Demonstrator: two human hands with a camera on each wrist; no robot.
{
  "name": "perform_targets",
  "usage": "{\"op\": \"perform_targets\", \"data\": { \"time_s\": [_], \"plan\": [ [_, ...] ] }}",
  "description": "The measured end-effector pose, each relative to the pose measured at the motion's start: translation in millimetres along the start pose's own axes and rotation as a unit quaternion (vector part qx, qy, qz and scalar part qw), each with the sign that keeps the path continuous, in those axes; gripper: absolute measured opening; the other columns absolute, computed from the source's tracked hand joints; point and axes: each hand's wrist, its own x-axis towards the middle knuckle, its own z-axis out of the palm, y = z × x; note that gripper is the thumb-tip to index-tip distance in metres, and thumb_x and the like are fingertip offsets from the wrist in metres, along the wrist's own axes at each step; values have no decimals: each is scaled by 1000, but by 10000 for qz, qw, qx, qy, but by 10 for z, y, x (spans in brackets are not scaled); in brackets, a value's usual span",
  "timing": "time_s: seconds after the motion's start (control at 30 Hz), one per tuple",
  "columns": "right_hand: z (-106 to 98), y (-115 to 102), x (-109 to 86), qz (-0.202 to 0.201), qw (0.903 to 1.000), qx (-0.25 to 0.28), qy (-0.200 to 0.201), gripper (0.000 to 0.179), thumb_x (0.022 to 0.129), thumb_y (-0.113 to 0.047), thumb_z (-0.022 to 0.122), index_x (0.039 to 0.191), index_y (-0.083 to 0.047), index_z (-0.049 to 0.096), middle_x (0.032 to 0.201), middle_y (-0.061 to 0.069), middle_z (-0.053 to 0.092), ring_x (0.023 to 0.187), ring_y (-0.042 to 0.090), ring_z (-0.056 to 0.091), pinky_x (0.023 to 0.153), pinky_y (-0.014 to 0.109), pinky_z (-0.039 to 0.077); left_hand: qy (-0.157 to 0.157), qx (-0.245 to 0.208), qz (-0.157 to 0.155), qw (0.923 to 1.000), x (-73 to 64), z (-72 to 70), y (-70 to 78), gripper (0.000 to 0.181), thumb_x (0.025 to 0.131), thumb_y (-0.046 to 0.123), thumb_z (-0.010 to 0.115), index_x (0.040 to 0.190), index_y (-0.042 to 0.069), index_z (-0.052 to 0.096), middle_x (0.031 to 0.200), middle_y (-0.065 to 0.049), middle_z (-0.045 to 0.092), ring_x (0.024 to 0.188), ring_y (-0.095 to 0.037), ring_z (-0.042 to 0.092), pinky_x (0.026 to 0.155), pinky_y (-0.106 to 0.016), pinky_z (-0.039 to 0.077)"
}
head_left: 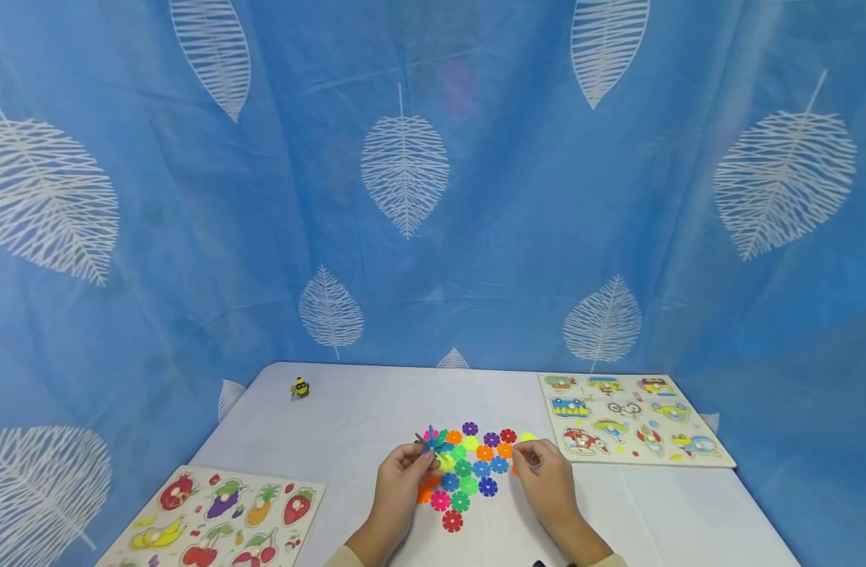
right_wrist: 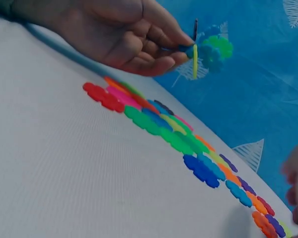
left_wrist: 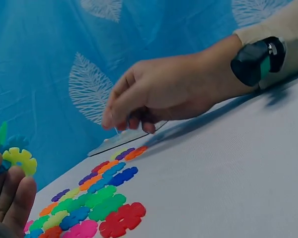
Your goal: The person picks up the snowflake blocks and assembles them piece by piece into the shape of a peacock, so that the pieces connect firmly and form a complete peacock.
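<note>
The left hand (head_left: 403, 476) pinches a small bunch of joined flower discs (head_left: 437, 446) between thumb and fingers, up above the table. The right hand (head_left: 549, 476) has its fingers loosely bent over the right end of the loose flower discs (head_left: 464, 468), and I see no disc in it. The discs look like thin plastic, so they should be light, stiff, a bit slippery and hard to break. The notched rim looks best to hold, as flat ones may be tricky to lift. The white table (head_left: 383, 394) looks smooth. A fruit puzzle board (head_left: 220, 520) lies left, a vehicle puzzle board (head_left: 603, 409) right, and a yellow toy figure (head_left: 301, 387) at the far left. Blue leaf-print cloth (head_left: 490, 268) hangs around.
</note>
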Motion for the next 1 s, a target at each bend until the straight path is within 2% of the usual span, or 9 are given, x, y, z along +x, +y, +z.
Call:
{"op": "perform_targets", "data": {
  "time_s": [0.13,0.23,0.4,0.67,0.73,0.83,1.0],
  "plan": [
    [-20,54,2,425,9932,-628,-883,15,84,-8,88,93,-11,77,95,2,61,91,23,56,80,39,50,-194,-541,-314,9979,5,10,14,24,101,9,72,114,-7,59,99,-18,68,89,-28,71,82,-38,63],
    [-30,58,7,615,9865,-984,-1152,18,83,-9,88,98,-9,77,103,7,58,99,29,52,82,43,45,-269,-862,-536,9945,10,10,25,24,102,10,70,115,-7,59,99,-17,68,88,-27,70,83,-39,63],
    [-48,70,8,843,9825,-1214,-1132,18,83,-6,84,99,-4,76,105,10,59,98,30,51,83,45,46,-344,-1136,-710,9904,34,-24,34,25,104,11,69,118,-7,58,101,-18,68,90,-27,69,85,-41,63],
    [-35,76,-4,823,9846,-1118,-1063,17,82,-2,84,97,-3,76,102,10,64,99,31,59,92,50,52,-395,-1305,-842,9871,31,-32,52,33,100,9,73,120,-9,54,108,-25,68,92,-27,71,86,-39,62],
    [-34,82,0,830,9860,-992,-1049,21,81,0,85,100,-3,76,101,8,63,95,27,59,89,46,54,-413,-1330,-858,9865,33,-34,50,34,100,8,74,121,-9,54,108,-24,68,92,-26,71,86,-39,62],
    [-34,85,4,822,9884,-744,-1039,26,80,3,85,104,-4,75,97,5,61,86,21,56,77,35,54,-463,-1361,-890,9856,39,-39,37,35,99,6,74,123,-9,54,109,-24,68,93,-26,71,87,-39,62],
    [-40,66,-2,671,9931,-199,-945,24,84,7,84,102,-7,76,89,-2,61,76,14,54,64,23,51,-567,-1463,-1024,9823,48,-46,21,36,97,5,74,123,-7,53,109,-23,68,94,-26,72,88,-39,62]
  ]
}}
